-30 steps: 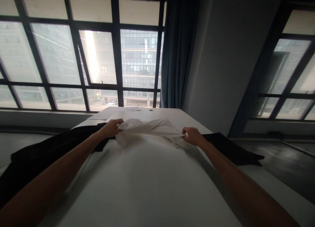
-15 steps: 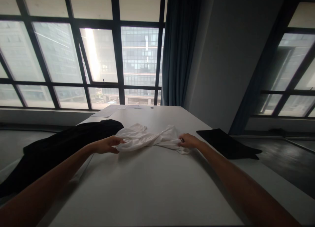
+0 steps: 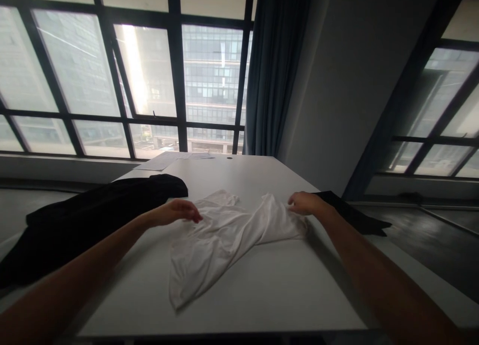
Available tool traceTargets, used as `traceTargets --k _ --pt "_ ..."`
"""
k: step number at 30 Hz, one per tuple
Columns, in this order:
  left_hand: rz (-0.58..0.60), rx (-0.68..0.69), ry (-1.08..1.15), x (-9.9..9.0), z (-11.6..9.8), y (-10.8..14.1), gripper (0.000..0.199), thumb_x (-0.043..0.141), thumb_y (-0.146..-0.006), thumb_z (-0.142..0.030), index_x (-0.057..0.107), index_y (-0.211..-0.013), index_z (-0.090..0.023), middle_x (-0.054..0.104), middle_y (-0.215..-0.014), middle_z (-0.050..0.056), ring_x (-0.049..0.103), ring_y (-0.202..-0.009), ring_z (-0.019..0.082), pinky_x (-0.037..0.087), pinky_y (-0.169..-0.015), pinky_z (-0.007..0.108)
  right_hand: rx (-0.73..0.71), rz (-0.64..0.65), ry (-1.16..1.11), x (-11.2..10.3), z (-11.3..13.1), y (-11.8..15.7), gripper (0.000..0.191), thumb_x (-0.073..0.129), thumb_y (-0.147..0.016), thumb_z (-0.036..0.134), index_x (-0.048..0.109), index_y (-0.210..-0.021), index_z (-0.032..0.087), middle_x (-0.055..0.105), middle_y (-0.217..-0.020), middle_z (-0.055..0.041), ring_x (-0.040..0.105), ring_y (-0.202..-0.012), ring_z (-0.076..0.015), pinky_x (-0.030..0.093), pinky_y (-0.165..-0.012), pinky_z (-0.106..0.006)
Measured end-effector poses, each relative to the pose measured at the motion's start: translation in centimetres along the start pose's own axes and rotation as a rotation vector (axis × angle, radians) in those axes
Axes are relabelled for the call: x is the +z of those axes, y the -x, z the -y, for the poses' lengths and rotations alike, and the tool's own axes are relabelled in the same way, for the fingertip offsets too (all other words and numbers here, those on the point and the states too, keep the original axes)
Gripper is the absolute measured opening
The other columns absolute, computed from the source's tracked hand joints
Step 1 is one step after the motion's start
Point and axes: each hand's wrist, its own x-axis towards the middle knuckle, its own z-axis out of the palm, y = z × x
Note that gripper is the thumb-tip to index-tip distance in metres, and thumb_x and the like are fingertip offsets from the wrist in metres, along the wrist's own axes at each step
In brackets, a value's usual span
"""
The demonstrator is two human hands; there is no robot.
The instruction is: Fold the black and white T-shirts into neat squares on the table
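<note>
A white cloth garment (image 3: 228, 230) lies crumpled on the white table (image 3: 269, 290), one part of it stretching toward the near left. My left hand (image 3: 179, 211) is over the garment's upper left side, its fingers loosely curved and apart from the thumb, with no fabric visibly gripped. At the garment's right end is my right hand (image 3: 304, 203), fingers bent down by the cloth's edge; whether the fingertips pinch the fabric cannot be made out.
A black cloth (image 3: 108, 200) lies along the table's left side. Another black piece (image 3: 348, 215) rests at the right edge, partly behind my right hand. Papers (image 3: 160, 161) lie at the far left corner, near windows and a blue curtain (image 3: 275, 75).
The white garment has spread out, with a part now reaching toward the near left. My left hand has let go of it and moved slightly right. My right hand has shifted a little right and away.
</note>
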Motion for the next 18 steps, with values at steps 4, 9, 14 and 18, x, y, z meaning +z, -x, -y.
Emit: traceTargets --k 4,9,14,18 --pt "-0.15 -0.033 -0.448 1.4 2.1 -5.0 0.057 0.049 -0.089 -0.06 0.064 -0.125 -0.018 0.067 -0.129 0.012 0.063 -0.115 0.029 0.047 -0.102 0.041 -0.204 0.075 -0.11 1.8 3.4 -1.4 0.05 0.073 -0.068 0.018 0.072 -0.117 0.023 0.07 -0.12 -0.0083 0.06 -0.119 -0.0261 0.041 -0.107 -0.033" --pt "-0.068 -0.144 -0.663 0.6 5.7 -8.4 0.072 0.053 -0.084 -0.064 0.054 -0.138 -0.017 0.042 -0.154 0.015 0.035 -0.144 0.032 0.025 -0.119 0.043 -0.148 0.241 -0.125 4.5 3.8 -4.7 0.065 0.062 -0.063 -0.001 0.068 -0.124 0.023 0.066 -0.129 -0.0071 0.056 -0.127 -0.023 0.039 -0.108 -0.029" --pt "-0.011 -0.448 -0.714 -4.2 9.2 -11.8 0.089 0.064 -0.071 -0.062 0.045 -0.147 -0.021 0.027 -0.162 0.013 0.025 -0.148 0.032 0.026 -0.118 0.043 -0.08 0.065 0.095 6.0 4.5 -8.4 0.045 0.064 -0.07 0.003 0.071 -0.111 0.02 0.07 -0.119 -0.0109 0.064 -0.112 -0.0243 0.047 -0.094 -0.029" --pt "-0.005 -0.539 -0.73 -7.6 10.5 -14.6 0.102 0.08 -0.05 -0.05 0.051 -0.143 -0.02 0.035 -0.157 0.019 0.035 -0.142 0.041 0.039 -0.11 0.049 -0.003 -0.132 0.166 5.7 5.9 -10.9 0.031 0.054 -0.081 0.003 0.068 -0.106 0.012 0.068 -0.114 -0.0184 0.064 -0.106 -0.0273 0.044 -0.093 -0.035"
